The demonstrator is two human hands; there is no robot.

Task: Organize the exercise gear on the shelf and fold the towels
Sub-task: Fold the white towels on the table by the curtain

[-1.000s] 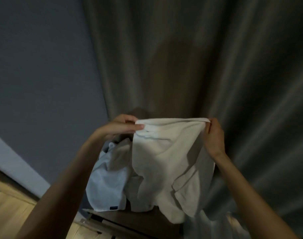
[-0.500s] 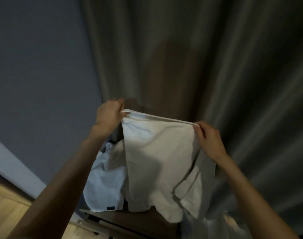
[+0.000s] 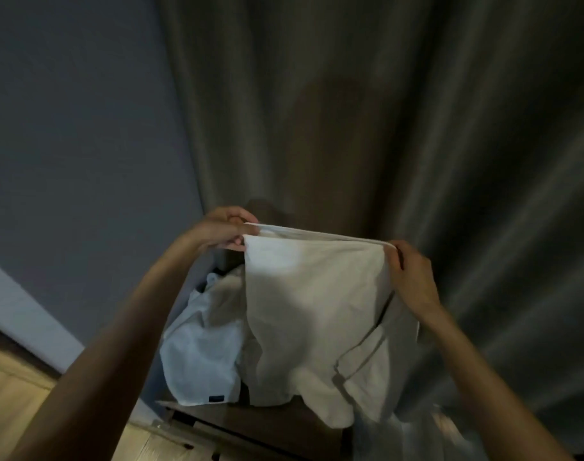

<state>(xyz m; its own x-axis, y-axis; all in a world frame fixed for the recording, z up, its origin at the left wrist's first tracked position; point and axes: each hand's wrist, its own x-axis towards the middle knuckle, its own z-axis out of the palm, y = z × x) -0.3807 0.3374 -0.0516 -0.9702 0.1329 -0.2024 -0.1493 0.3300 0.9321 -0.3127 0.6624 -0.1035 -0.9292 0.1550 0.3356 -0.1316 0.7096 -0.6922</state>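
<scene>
We judge this is the towel-folding step. Centre-left, the left hand has its fingers clamped on the top left corner of the cream towel. The towel hangs mid-frame, top hem taut between both hands, over a white cloth (shelf beneath, dim). The right hand pinches the top right corner. Next we'd bring the corners together, edges matched.
</scene>
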